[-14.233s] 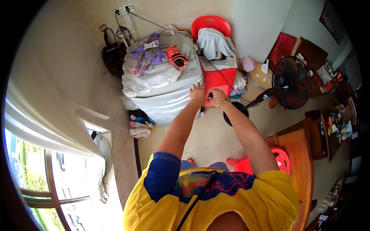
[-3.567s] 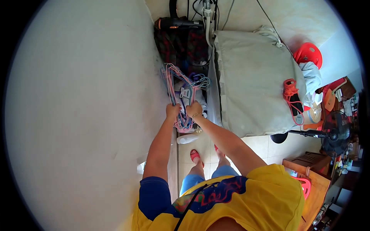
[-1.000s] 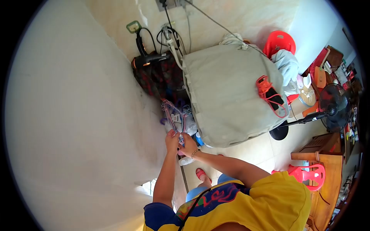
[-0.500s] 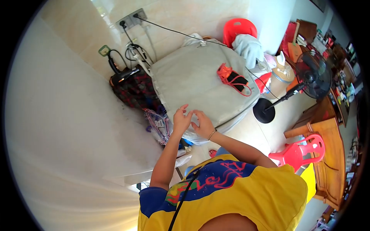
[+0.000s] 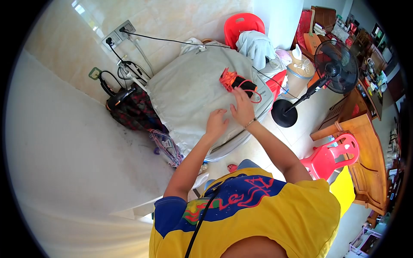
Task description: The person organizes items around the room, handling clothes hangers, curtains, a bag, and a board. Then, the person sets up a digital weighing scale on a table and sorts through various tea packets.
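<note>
left hand point(image 5: 216, 124), right hand point(image 5: 243, 109) above grey cover point(image 5: 185, 95), each grip loose, empty; white cable point(image 5: 304, 67) atop drum point(image 5: 296, 83)

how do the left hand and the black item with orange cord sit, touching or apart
Apart. The head view shows a strip of the grey cloth cover between the left hand and the black item with orange cord.

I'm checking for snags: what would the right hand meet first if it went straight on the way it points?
Most likely the orange cord beside the black item, on the grey cover ahead of the right hand; the hand's height is unclear, so it might pass above.
</note>
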Demonstrator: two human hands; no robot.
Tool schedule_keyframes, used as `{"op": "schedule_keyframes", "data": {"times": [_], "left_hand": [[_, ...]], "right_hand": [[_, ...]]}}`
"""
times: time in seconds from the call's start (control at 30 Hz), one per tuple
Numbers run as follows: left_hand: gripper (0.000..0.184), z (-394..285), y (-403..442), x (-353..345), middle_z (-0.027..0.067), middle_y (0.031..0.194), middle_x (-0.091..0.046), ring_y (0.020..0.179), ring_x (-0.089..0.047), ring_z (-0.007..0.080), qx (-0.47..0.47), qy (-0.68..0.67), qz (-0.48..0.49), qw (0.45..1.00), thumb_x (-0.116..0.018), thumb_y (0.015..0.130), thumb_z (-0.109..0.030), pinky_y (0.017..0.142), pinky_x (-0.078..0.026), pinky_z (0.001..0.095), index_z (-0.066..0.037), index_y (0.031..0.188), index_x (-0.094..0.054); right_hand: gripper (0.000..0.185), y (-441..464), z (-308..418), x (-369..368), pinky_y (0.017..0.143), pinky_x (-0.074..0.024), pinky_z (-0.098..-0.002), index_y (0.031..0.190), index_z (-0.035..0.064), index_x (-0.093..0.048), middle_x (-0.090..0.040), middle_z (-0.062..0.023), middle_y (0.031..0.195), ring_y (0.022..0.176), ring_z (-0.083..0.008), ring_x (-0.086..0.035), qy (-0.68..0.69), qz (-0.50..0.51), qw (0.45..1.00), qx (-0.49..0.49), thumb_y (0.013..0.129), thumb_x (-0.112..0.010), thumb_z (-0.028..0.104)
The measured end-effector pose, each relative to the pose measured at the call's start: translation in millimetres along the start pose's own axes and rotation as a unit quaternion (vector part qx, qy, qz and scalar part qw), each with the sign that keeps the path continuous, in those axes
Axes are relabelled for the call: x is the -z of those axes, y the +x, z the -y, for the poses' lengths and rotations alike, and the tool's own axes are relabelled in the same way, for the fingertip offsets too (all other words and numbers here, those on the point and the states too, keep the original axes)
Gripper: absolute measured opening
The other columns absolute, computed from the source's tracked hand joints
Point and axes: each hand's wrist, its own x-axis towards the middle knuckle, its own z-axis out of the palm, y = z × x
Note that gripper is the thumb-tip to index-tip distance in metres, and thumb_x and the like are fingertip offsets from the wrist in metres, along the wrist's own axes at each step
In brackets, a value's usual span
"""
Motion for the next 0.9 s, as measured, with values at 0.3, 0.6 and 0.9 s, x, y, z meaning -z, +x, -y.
{"op": "schedule_keyframes", "data": {"times": [0.3,0.6,0.9], "left_hand": [[0.043,-44,50,-44,0.0193,0.115,-0.058,0.109,-0.053,0.035,-0.036,0.051,0.062,0.996,-0.071,0.073,-0.017,0.095,-0.042,0.0407,0.003,0.11,-0.06],[0.051,-64,50,-74,0.0168,0.11,-0.053,0.109,-0.05,0.0312,-0.035,0.177,0.085,0.98,-0.071,0.071,-0.021,0.085,-0.046,0.0413,0.002,0.114,-0.055],[0.022,-48,46,-101,0.0158,0.092,-0.059,0.079,-0.062,0.0317,-0.074,0.108,0.057,0.99,-0.056,0.078,-0.007,0.068,-0.052,0.0415,0.001,0.099,-0.06]], "right_hand": [[0.082,60,-71,-15,0.102,-0.0355,-0.048,0.132,0.0028,-0.041,-0.046,-0.0148,0.131,0.124,-0.032,-0.042,-0.242,0.14,0.952,-0.123,0.063,-0.079,0.028],[0.074,86,-90,-14,0.089,-0.0467,-0.0455,0.12,0.0069,-0.051,-0.057,-0.0107,0.115,0.111,-0.0292,-0.053,-0.229,0.227,0.935,-0.146,0.06,-0.082,0.037],[0.075,87,-96,-8,0.084,-0.0508,-0.0387,0.115,0.0005,-0.055,-0.061,-0.0171,0.102,0.097,-0.0324,-0.059,-0.173,0.207,0.957,-0.108,0.051,-0.08,0.032]]}}
